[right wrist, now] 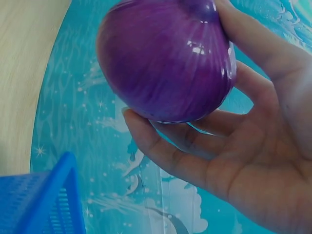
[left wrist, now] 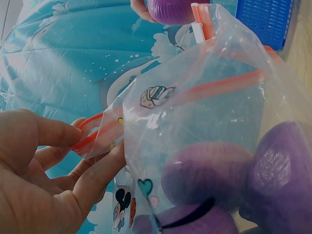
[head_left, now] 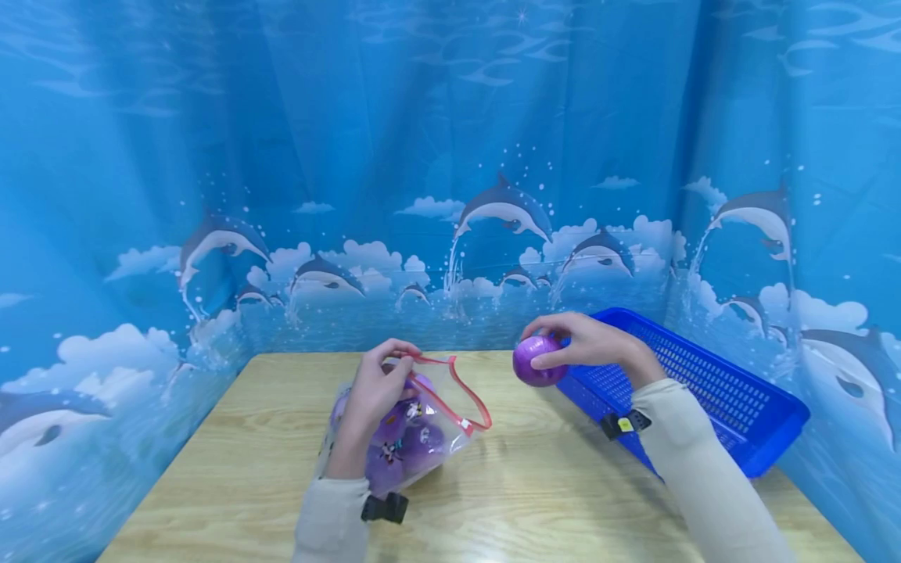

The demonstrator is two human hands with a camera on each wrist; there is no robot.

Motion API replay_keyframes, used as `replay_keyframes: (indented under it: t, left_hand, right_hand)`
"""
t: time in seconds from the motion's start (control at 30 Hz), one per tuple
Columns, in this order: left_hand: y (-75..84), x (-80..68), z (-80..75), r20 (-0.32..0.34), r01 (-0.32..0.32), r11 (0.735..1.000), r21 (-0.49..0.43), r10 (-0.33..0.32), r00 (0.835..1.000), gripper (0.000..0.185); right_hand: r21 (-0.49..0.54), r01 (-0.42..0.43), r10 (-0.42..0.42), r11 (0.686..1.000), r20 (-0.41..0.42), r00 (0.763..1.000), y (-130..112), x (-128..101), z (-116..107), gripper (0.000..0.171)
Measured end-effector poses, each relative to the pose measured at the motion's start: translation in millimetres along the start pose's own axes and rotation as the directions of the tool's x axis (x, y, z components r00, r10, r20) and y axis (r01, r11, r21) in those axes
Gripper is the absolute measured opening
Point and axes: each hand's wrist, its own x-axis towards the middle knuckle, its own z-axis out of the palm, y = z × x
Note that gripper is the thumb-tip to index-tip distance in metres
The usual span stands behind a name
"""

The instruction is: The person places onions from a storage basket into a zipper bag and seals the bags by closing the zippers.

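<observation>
A clear zip bag [head_left: 422,426] with a red seal strip and cartoon prints lies on the wooden table [head_left: 535,485], its mouth held open. Inside it are several purple onions [left wrist: 209,173]. My left hand [head_left: 376,391] pinches the bag's red rim [left wrist: 90,136] between thumb and fingers. My right hand [head_left: 587,344] grips a shiny purple onion [head_left: 535,361] in the air, right of the bag's mouth and at the near-left corner of the blue basket. In the right wrist view the onion [right wrist: 165,58] fills the fingers.
A blue plastic mesh basket [head_left: 711,387] sits on the table's right side, tilted against the curtain. A blue dolphin-print curtain [head_left: 450,156] closes off the back and both sides. Bare wood shows in front of both arms.
</observation>
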Motion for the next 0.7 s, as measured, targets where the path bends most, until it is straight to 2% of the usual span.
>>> replay_keyframes:
  t: [0.3,0.7]
  left_hand:
    - [0.4,0.7,0.5,0.005,0.004,1.0,-0.003,-0.004,1.0,0.019]
    - [0.6,-0.2,1.0,0.011,0.006,1.0,0.004,-0.006,1.0,0.018]
  right_hand:
    - [-0.006,0.05,-0.05,0.999,-0.01,0.999,-5.1,9.4,13.5,0.041]
    - [0.044,0.091,-0.091,0.995,-0.005,0.996,-19.6,19.4,36.6,0.045]
